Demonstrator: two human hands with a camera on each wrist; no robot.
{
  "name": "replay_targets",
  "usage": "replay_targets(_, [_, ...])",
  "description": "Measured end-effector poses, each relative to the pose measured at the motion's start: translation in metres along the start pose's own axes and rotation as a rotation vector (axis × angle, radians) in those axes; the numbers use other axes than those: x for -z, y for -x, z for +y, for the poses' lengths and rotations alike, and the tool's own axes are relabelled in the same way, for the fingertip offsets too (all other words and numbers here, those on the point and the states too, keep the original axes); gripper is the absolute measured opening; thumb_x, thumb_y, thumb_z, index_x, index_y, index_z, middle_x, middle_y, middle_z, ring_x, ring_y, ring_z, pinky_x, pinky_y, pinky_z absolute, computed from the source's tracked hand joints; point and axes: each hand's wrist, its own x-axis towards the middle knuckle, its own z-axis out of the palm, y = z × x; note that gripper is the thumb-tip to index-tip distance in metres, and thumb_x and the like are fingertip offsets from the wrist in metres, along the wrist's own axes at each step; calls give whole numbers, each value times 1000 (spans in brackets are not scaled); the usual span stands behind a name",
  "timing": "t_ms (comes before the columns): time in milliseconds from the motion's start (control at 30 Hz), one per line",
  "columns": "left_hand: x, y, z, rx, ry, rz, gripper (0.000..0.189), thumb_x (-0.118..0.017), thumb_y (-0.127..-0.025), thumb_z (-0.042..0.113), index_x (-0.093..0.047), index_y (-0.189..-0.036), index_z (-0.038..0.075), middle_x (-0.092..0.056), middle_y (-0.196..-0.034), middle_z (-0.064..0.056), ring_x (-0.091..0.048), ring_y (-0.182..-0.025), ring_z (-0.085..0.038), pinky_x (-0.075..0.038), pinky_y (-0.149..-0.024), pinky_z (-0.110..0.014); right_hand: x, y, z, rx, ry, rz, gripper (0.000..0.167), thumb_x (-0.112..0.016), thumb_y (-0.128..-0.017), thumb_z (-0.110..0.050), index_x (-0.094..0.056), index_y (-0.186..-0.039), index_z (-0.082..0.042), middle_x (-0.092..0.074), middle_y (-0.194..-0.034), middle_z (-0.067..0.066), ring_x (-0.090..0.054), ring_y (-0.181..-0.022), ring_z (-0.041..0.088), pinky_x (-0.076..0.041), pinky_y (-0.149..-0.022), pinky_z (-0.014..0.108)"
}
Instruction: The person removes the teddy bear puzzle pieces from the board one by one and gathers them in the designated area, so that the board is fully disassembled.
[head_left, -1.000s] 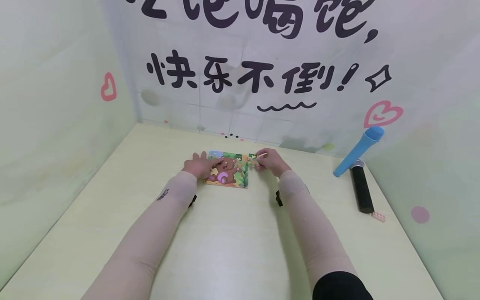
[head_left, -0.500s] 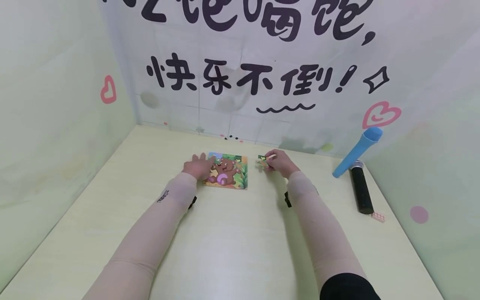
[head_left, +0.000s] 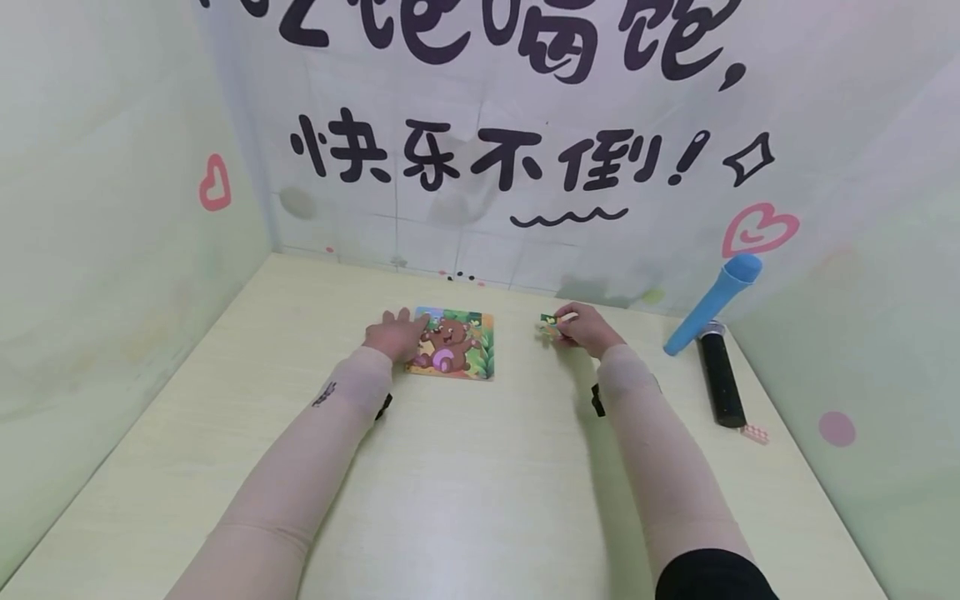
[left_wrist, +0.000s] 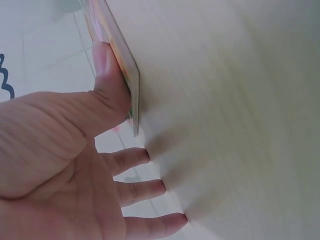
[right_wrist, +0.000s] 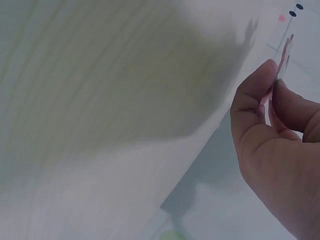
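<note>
A jigsaw puzzle [head_left: 454,345] with a brown bear on a leafy ground lies flat on the table, a plain orange patch at its upper right corner. My left hand [head_left: 393,336] is at its left side. In the left wrist view, the thumb of the left hand [left_wrist: 65,145] presses on the puzzle's edge while the spread fingers [left_wrist: 142,192] touch the tabletop. Off to the right of the puzzle, my right hand [head_left: 588,328] pinches a small green and yellow jigsaw piece [head_left: 550,323]. The right wrist view shows this piece [right_wrist: 284,57] edge-on between thumb and fingertips.
At the table's right, a blue microphone-shaped object [head_left: 712,307] leans up beside a black cylinder with a silver end [head_left: 722,379]. A small pink checkered item [head_left: 754,434] lies by it. A printed wall sheet [head_left: 465,225] closes off the back.
My right hand has carried the jigsaw piece from the puzzle's right edge further right. My left hand stays at the puzzle's left side, its index finger drawn back off the bear.
</note>
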Motion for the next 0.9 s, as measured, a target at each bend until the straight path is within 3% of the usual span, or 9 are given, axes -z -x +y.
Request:
replay_targets(233, [-1, -1, -1, 3, 5, -3, 64, -49, -106, 14, -23, -163, 19, -15, -166, -24, -15, -150, -50, -30, -110, -72, 19, 2, 14, -16, 30, 16, 34, -46, -104, 3, -44, -137, 8, -55, -115, 20, -62, -84, 17, -58, -80, 28])
replay_targets(700, [1, -1, 1, 0, 7, -7, 65, -50, -105, 13, -22, -163, 18, -15, -166, -25, -14, -150, -50, -30, -111, -71, 54, 16, 31, -27, 24, 12, 32, -45, -105, 3, -41, -137, 9, -57, -106, 14, -63, -83, 16, -59, -84, 34])
replay_targets(900, [1, 2, 1, 1, 13, -4, 66, -53, -104, 14, -23, -163, 18, -16, -166, -24, -15, -150, -50, -30, -111, -70, 65, 26, 36, -28, 60, 14, 33, -44, -105, 4, -41, -138, 11, -56, -112, 20, -64, -83, 18, -59, -85, 37])
